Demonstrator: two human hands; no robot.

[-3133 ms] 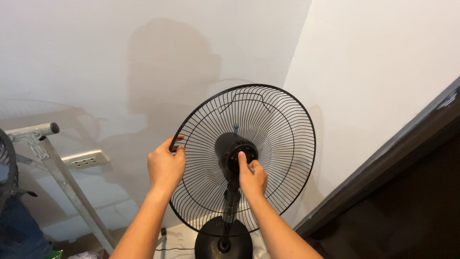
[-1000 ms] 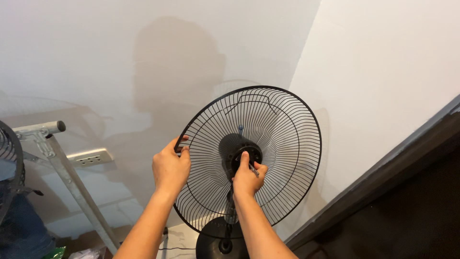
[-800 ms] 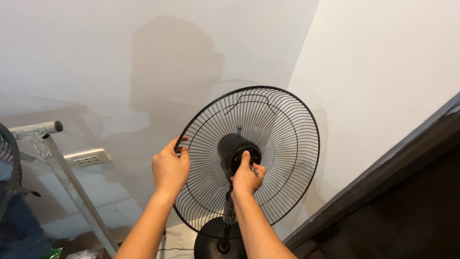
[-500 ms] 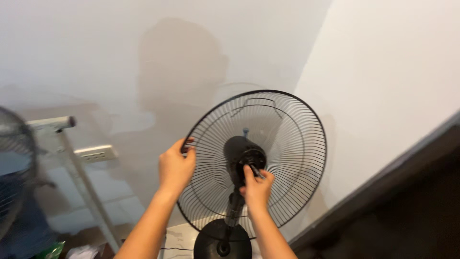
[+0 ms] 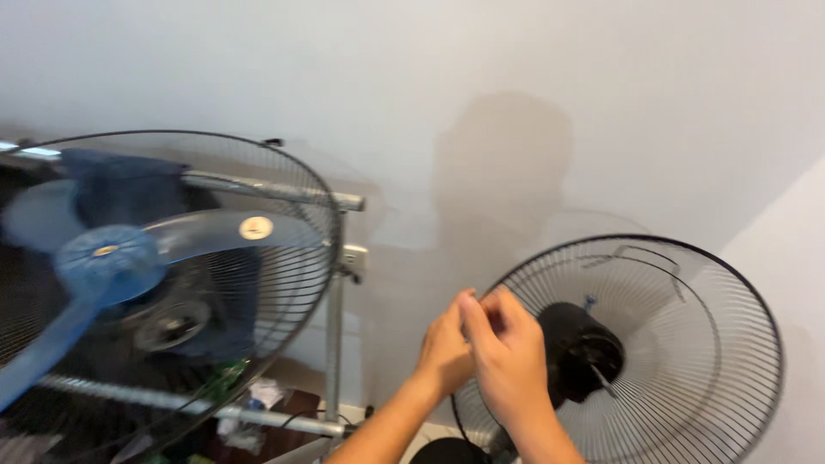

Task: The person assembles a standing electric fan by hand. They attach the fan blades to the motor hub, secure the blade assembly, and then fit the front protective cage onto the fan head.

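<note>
Two hands, the left hand [image 5: 447, 348] and right hand [image 5: 509, 361], are pinched together at nine o'clock of the black wire fan guard [image 5: 687, 344]; whatever small part is gripped cannot be told, and is best kept firmly pinched.

Floor at the foot of the white walls, seen only along the lower edge of the view.

At about 6 o'clock the round black plastic base of the standing fan [image 5: 447, 451] rests on a pale strip of floor [image 5: 421, 434], its top just in view. At 7 o'clock, under the grey metal rack frame [image 5: 333, 344], lies a blurred heap of crumpled white and green clutter [image 5: 245, 412] beside a dark brown boxy thing [image 5: 296, 406]; what these are cannot be told.
</note>
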